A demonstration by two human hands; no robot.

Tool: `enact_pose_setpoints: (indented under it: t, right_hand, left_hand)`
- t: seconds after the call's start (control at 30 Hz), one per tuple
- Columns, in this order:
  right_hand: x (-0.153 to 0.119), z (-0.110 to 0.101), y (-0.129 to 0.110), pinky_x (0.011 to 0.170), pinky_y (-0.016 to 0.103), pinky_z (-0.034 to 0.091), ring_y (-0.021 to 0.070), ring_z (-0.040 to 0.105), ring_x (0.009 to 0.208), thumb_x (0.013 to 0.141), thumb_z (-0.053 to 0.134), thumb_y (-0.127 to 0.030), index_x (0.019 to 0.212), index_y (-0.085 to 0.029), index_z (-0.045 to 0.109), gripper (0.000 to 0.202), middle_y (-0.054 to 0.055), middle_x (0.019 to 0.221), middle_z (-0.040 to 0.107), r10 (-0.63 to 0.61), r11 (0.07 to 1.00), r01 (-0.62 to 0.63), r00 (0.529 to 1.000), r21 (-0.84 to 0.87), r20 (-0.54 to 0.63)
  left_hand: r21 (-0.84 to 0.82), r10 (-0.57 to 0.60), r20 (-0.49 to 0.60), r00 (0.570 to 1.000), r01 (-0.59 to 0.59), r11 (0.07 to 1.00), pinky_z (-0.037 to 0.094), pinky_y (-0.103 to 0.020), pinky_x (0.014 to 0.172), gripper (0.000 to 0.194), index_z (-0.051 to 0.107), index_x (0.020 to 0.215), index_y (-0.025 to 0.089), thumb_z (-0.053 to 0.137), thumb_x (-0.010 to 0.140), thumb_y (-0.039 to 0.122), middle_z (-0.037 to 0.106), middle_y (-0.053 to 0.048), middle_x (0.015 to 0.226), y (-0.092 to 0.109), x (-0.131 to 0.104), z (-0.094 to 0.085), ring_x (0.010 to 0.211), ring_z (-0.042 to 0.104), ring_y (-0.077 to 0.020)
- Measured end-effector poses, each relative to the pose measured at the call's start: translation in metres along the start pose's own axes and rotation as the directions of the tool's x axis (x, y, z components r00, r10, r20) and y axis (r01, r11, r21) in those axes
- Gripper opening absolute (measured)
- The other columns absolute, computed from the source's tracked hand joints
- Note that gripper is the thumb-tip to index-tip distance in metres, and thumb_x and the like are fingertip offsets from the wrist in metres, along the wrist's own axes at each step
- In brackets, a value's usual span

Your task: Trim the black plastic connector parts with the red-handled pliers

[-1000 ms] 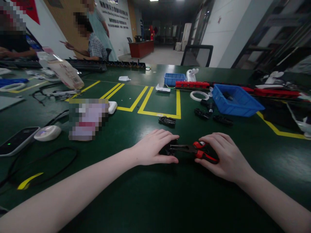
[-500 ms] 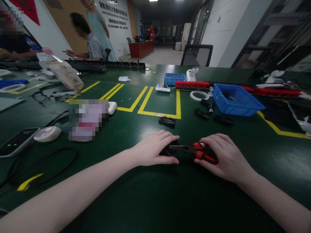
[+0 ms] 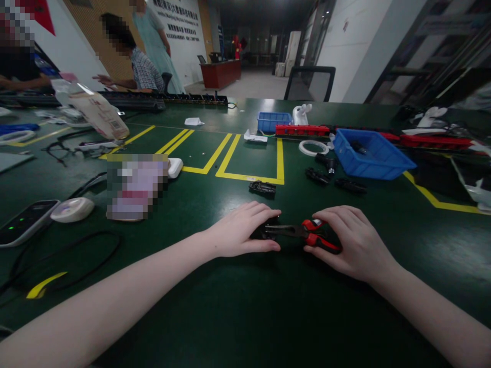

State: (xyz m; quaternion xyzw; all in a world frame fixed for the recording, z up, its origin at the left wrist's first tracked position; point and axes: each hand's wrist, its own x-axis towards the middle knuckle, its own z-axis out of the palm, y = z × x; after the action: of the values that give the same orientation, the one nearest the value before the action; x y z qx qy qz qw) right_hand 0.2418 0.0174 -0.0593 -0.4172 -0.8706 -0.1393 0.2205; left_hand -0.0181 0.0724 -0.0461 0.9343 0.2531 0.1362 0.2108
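My left hand is closed around a small black part, which the fingers and thumb mostly cover. In my right hand is a pair of needle-nose pliers with red and black handles. The pliers' long dark jaws point left and reach the black part between my left thumb and fingers; whether they pinch it I cannot make out. Beyond my hands a similar black part lies on the green tabletop. Other black parts lie farther right, by a blue bin.
The blue bin stands at right, with a roll of white tape beside it. On the left lie a phone, a white round device, a black cable and a tilted bottle. People sit and stand beyond the table.
The pliers' handles look slightly farther apart, and the jaws have shifted a little on the black part. The whole view has moved slightly; both hands keep their hold.
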Motion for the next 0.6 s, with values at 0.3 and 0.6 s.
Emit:
enact_pose_setpoints:
  t: [0.3,0.6]
  right_hand:
    - [-0.001,0.0002,0.0007,0.077,0.043,0.045,0.0272,0.057,0.086,0.08,0.058,-0.048,0.108,-0.014,0.049,0.044,0.014,0.095,0.061,0.024,1.0,-0.024,1.0,-0.016,0.001]
    - [0.0011,-0.0002,-0.0012,0.075,0.041,0.044,0.0255,0.057,0.08,0.083,0.053,-0.049,0.103,-0.014,0.05,0.04,0.013,0.091,0.061,0.0,1.0,0.001,1.0,-0.031,0.021]
  left_hand:
    - [0.022,0.001,0.007,1.0,-0.001,1.0,0.042,-0.039,0.092,0.062,0.042,0.132,0.014,0.054,0.085,0.053,0.053,-0.011,0.124,0.001,0.0,0.0006,0.11,0.05,-0.0251]
    - [0.027,0.006,-0.005,1.0,-0.006,1.0,0.043,-0.038,0.091,0.063,0.041,0.132,0.015,0.055,0.085,0.054,0.053,-0.011,0.124,0.0004,-0.0016,0.0013,0.109,0.05,-0.0248]
